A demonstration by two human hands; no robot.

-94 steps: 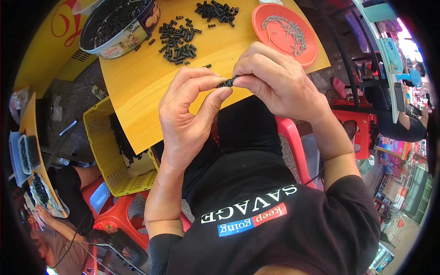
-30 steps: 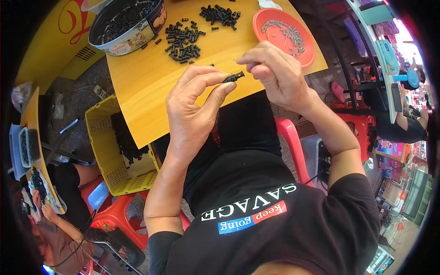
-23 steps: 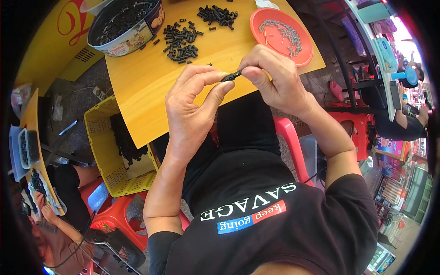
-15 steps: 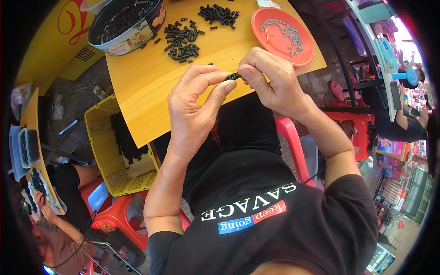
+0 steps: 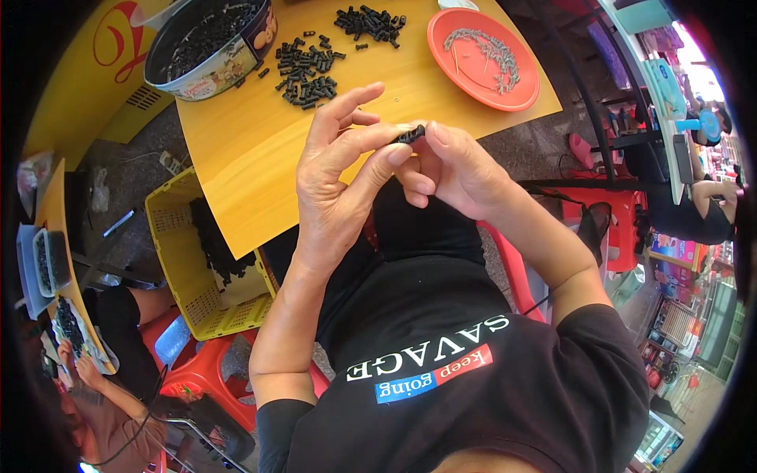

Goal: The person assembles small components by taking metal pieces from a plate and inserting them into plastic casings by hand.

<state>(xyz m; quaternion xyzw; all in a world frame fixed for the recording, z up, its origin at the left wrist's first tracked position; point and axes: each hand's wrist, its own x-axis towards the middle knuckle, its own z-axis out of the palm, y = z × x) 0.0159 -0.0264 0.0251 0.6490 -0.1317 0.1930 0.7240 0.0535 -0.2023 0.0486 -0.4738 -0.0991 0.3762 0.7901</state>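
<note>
From the black piece [image 5: 409, 135] as the centre of the dial, the person's left hand [image 5: 331, 177] reaches in from 8 o'clock, its thumb and index fingertip pinched together on the piece while the other fingers are raised and spread. The right hand [image 5: 467, 173] comes in from 4 o'clock, thumb up against the far end of the piece, its lower fingers curled underneath; I cannot tell how firmly it grips. The piece is held above the near edge of the yellow tabletop [image 5: 244, 165], tilted, its far end pointing to about 2 o'clock.

At 10 o'clock lies a loose pile of black parts [image 5: 306, 71], and at 11 o'clock, farther off, sits a second heap [image 5: 369, 24]. Well beyond the first pile, also at 10 o'clock, stands a round tub [image 5: 229, 72] with dark bits inside. Between 1 and 2 o'clock is a red plate [image 5: 441, 59] with a curved band of small grey pieces [image 5: 506, 59] and thin pale sticks [image 5: 486, 65]. At 8 o'clock, a yellow crate [image 5: 169, 225] on the floor holds dark material.
</note>
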